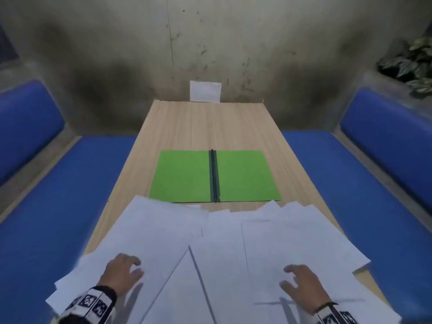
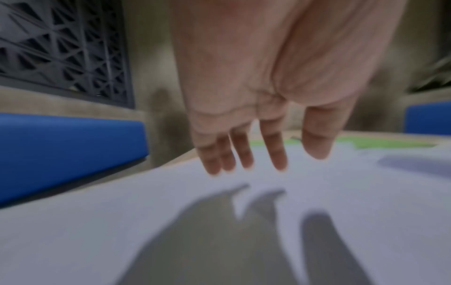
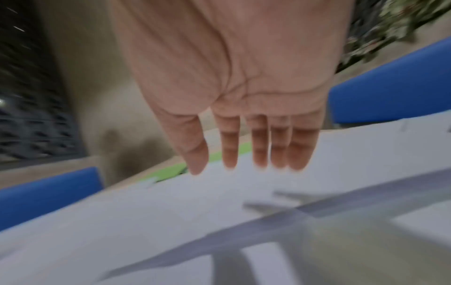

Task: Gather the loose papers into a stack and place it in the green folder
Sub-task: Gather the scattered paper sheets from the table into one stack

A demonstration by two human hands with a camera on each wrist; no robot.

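Several loose white papers point(image 1: 210, 242) lie fanned and overlapping across the near end of the wooden table point(image 1: 205, 122). Just beyond them the green folder point(image 1: 182, 176) lies open flat, its dark spine point(image 1: 214, 176) down the middle. My left hand point(image 1: 124, 270) hovers palm-down over the papers at the near left, fingers straight and spread, holding nothing. My right hand point(image 1: 301, 281) hovers likewise over the sheets at the near right. In the wrist views each hand point(image 2: 246, 164) point(image 3: 244, 165) casts a shadow on the papers point(image 2: 122, 221) point(image 3: 146, 221) below. Both wrist views are blurred.
Blue bench seats point(image 1: 58, 206) point(image 1: 364, 195) flank the table on both sides. A small white card point(image 1: 205, 91) leans on the stained wall at the table's far end. A leafy plant point(image 1: 413, 61) sits at the far right. Some sheets overhang the table's side edges.
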